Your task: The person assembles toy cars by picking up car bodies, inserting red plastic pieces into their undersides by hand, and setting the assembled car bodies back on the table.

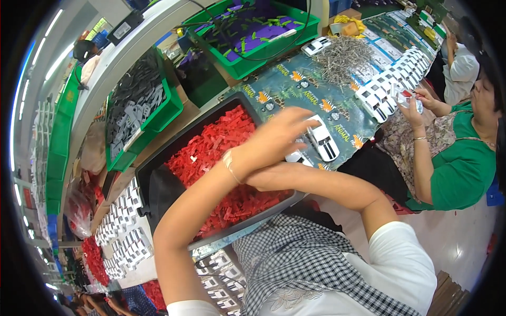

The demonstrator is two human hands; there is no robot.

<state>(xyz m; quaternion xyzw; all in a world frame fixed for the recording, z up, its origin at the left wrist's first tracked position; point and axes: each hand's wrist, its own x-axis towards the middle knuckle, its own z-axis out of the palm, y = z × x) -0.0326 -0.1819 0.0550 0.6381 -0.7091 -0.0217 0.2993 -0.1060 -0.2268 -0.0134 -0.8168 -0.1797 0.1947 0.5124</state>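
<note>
Head view showed crossed hands: left hand (276, 138) spread open above a toy car (322, 141), seemingly light, rigid, best pinched sidewise; right hand's grip hidden.

A printed sheet (295, 92) covers the workbench: dark teal, strewn with repeated orange-and-white animal emblems and round badges, with lettering in pale yellow. Farther along the bench lie flat printed cards (387, 45) in rows, pale blue and white with dark borders. In the green bin at the far end a white rectangular label (287, 34) rests on the purple lining. Up on the grey shelf sits a small dark box with a white label (122, 30) on its face. A clear plastic bag (79, 208) with red contents hangs at the left.
</note>
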